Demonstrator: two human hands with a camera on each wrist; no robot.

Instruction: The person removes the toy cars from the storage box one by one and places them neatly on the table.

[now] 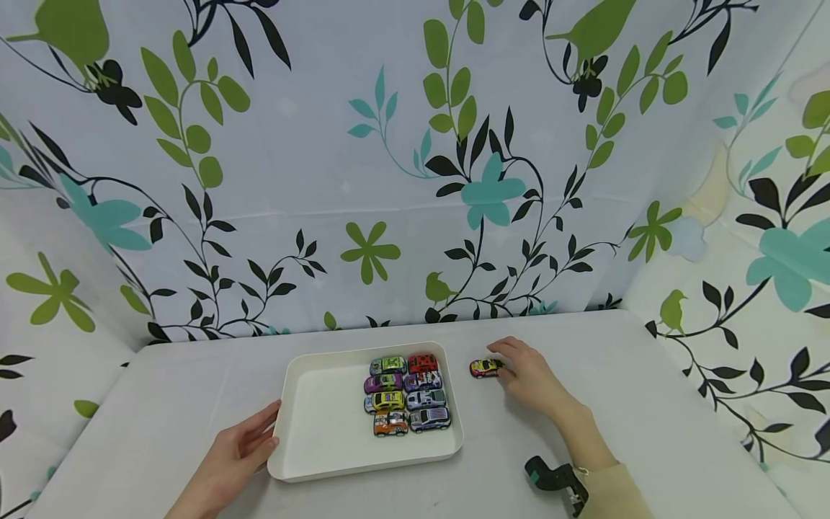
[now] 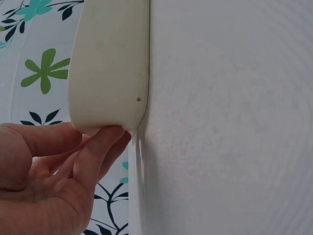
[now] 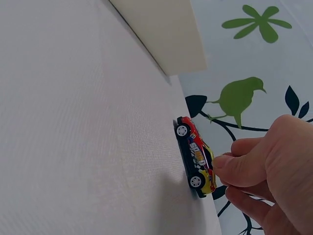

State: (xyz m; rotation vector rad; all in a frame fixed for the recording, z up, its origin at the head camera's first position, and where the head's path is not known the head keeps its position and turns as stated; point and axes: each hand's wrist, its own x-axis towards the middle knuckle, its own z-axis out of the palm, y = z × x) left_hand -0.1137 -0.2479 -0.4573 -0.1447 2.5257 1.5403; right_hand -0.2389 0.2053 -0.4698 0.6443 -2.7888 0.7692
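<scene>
A white rectangular tray sits on the table, with several small toy cars in two columns on its right half. My left hand holds the tray's left end. In the left wrist view, the thumb and bent fingers meet the outer wall of the tray. Right of the tray, my right hand pinches a red and yellow toy car between thumb and fingers. Its wheels face the tabletop, close to the surface. The far side of this car is hidden by the hand.
The white table ends at a patterned cloth behind, with more cloth on both sides. A black wrist camera sits on the right wrist by the beige sleeve. The tray's raised rim stands between its cars and my right hand.
</scene>
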